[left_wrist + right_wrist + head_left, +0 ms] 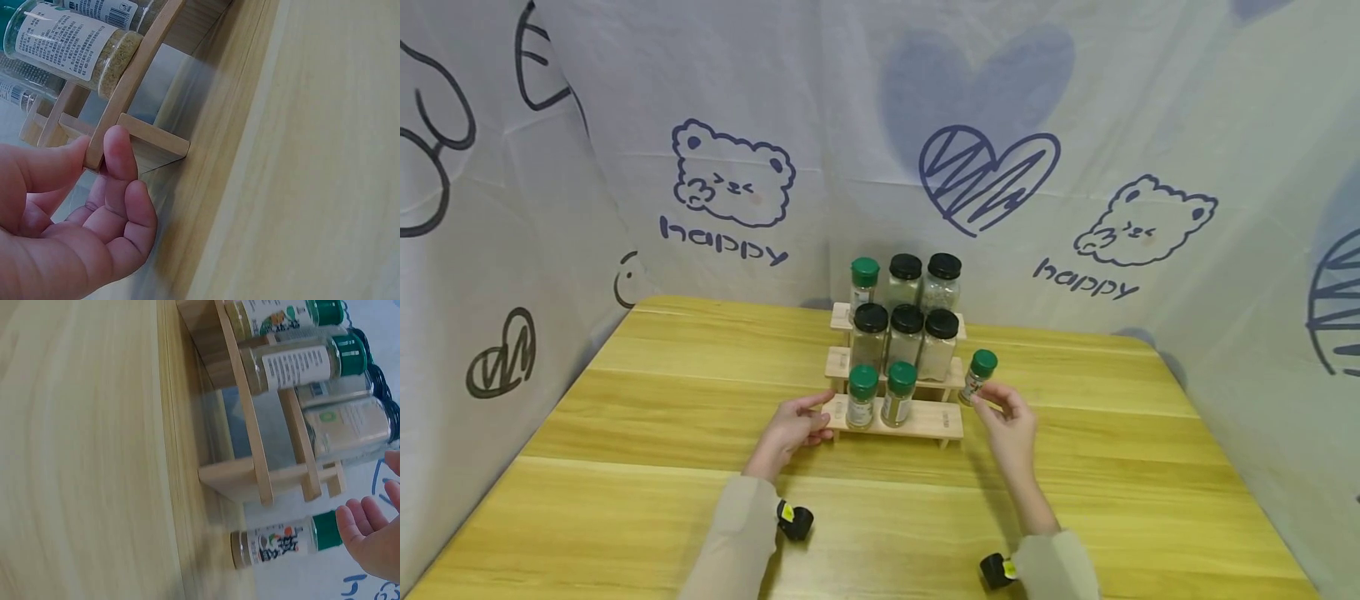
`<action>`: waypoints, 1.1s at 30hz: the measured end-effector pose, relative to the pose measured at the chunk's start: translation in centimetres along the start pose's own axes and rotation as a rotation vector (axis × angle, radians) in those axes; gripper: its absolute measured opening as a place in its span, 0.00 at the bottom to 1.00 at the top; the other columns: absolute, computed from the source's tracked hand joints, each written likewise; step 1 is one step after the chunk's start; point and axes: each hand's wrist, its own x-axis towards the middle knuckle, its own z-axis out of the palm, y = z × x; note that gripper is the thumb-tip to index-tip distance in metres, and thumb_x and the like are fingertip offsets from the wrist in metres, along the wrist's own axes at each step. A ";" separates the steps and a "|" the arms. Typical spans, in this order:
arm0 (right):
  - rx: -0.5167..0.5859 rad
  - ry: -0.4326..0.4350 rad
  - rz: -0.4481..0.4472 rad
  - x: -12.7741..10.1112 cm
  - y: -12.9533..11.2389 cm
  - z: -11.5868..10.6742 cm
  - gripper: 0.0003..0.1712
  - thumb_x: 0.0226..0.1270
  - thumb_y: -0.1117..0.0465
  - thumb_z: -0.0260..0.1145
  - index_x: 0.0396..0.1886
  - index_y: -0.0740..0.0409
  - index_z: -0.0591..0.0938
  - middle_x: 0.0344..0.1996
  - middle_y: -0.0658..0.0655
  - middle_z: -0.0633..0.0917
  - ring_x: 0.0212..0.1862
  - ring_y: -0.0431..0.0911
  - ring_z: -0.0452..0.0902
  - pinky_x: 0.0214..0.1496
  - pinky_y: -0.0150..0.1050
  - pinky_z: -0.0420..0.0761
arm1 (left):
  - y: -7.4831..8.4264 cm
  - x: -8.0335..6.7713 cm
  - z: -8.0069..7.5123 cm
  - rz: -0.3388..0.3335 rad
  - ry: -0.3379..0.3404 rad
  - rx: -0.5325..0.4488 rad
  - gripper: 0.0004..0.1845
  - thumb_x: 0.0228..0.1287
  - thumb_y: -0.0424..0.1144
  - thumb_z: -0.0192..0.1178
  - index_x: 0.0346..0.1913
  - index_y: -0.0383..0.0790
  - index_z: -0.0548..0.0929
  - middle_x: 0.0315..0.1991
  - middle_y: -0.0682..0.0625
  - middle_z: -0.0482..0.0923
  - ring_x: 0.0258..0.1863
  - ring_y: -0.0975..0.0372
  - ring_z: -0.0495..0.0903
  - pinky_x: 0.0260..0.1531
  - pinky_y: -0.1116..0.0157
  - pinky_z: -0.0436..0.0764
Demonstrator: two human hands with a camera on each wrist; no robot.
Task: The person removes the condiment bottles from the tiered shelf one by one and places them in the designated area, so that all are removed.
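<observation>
A three-tier wooden spice rack (pixel 932 422) stands on the table. My left hand (pixel 792 429) pinches the left end of its lowest shelf, thumb above and a finger beneath, as the left wrist view shows. Two green-capped spice jars (pixel 862 398) are upright on that shelf. Just right of the rack, another green-capped spice jar (pixel 281 542) stands on the table. Beside it is my right hand (pixel 1013 421), thumb and fingers apart; in the right wrist view its fingertips (pixel 351 528) lie by the green cap, and contact is hard to tell.
Three black-capped jars (pixel 940 346) fill the middle tier. On the top tier are two black-capped jars (pixel 943 283) and a green-capped one (pixel 864 275). A patterned cloth (pixel 850 100) hangs behind the wooden table (pixel 700 375).
</observation>
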 end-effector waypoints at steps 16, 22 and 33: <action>0.072 -0.114 0.005 -0.6 -1.3 3.2 0.13 0.51 0.77 0.64 0.38 0.79 0.75 0.37 0.72 0.76 0.39 0.47 0.75 0.40 0.29 0.76 | 0.1 0.0 0.1 -0.005 0.000 0.010 0.21 0.62 0.26 0.51 0.59 0.34 0.70 0.29 0.45 0.73 0.22 0.62 0.77 0.26 0.67 0.74; 0.073 -0.166 -0.013 -0.6 -1.7 4.6 0.15 0.50 0.76 0.65 0.39 0.78 0.75 0.38 0.73 0.76 0.41 0.56 0.73 0.42 0.32 0.75 | 0.1 0.0 0.1 -0.006 -0.001 0.009 0.21 0.62 0.25 0.50 0.59 0.33 0.70 0.29 0.45 0.73 0.22 0.62 0.77 0.26 0.67 0.74; 0.059 -0.254 -0.052 -0.6 -3.3 6.6 0.17 0.49 0.79 0.65 0.42 0.78 0.76 0.39 0.71 0.76 0.36 0.62 0.76 0.39 0.39 0.78 | 0.2 -0.1 0.1 -0.006 -0.002 0.009 0.21 0.62 0.25 0.50 0.59 0.33 0.69 0.29 0.45 0.74 0.22 0.62 0.77 0.26 0.68 0.73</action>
